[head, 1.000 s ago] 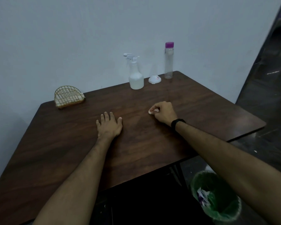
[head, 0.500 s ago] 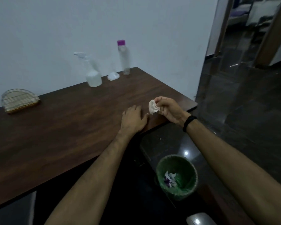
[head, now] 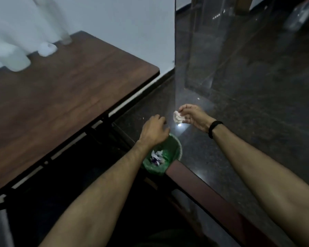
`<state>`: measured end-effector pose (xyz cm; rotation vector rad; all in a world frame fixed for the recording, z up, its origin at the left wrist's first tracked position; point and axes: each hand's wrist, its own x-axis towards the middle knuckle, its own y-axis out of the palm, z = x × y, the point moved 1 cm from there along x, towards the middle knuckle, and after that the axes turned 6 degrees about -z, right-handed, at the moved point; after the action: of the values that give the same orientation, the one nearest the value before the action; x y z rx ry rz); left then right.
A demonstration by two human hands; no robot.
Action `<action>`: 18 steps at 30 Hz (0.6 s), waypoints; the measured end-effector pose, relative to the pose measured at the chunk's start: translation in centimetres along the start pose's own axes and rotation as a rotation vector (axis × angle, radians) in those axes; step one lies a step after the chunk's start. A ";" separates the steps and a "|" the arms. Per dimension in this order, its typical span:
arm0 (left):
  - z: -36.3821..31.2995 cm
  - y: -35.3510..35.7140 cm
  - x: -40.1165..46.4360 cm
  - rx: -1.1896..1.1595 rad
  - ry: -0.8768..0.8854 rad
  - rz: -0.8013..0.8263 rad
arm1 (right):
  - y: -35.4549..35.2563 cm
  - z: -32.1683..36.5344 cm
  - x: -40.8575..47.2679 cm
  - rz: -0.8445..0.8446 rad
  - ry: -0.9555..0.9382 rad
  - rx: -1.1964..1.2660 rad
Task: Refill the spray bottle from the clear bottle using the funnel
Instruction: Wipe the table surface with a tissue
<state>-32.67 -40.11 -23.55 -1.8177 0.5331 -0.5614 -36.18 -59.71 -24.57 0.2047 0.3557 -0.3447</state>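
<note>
Both bare forearms reach forward and downward from the lower edge of the view. Left hand (head: 154,130): palm down, fingers loosely curled, holding nothing. Right hand (head: 194,116): raised slightly higher and to the right, fingertips pinching a small crumpled white wad (head: 178,117); a dark band (head: 214,128) encircles its wrist.

Bare office room: wooden table (head: 70,82), polished floor (head: 257,107).

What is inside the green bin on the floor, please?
The green bin holds crumpled white paper scraps and some purple bits. The left hand and its forearm cover part of the opening, so the rest of the contents cannot be seen.
</note>
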 end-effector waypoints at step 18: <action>8.2 7.8 -2.1 -0.165 -0.507 0.405 | 6.7 -14.2 8.1 0.085 0.125 -1.061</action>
<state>-29.91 -35.04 -33.50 -1.8478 0.5839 0.2234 -30.95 -52.26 -39.73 -0.7994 0.6062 -0.0258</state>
